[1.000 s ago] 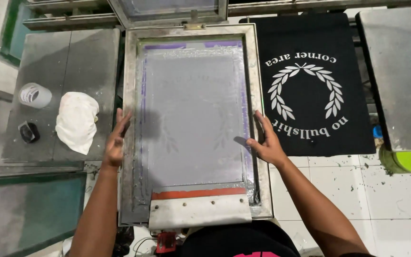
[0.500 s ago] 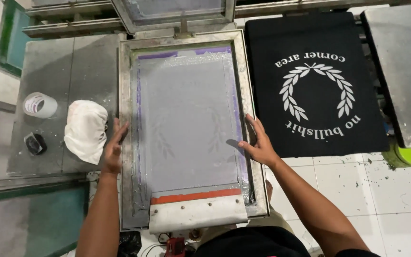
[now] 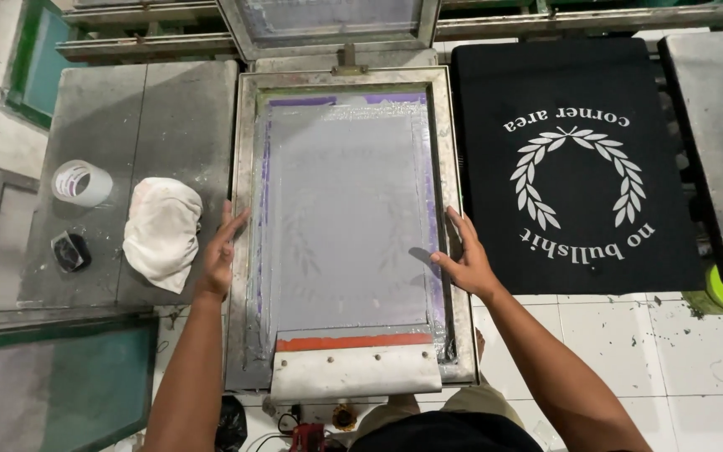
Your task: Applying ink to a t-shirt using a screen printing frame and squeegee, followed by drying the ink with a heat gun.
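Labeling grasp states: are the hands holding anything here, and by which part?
Both hands are on the screen frame: left hand flat on its left rail, right hand on its right rail. Palms rest open; no closed grip shows.

The rectangular metal-framed printing screen [image 3: 346, 226] has a dull silver frame and a grey mesh edged in purple, with a faint paler wreath outline (barely visible) across its middle. At its near end lies the squeegee [image 3: 355, 365], off-white with an orange-red strip along its top edge. The black fabric on the flat platen [image 3: 571, 167] carries a white leaf wreath ringed by white lettering. The crumpled rag [image 3: 162, 232] is off-white, the tape roll [image 3: 82, 182] white and translucent, the tiled floor [image 3: 679, 351] white with dark specks.
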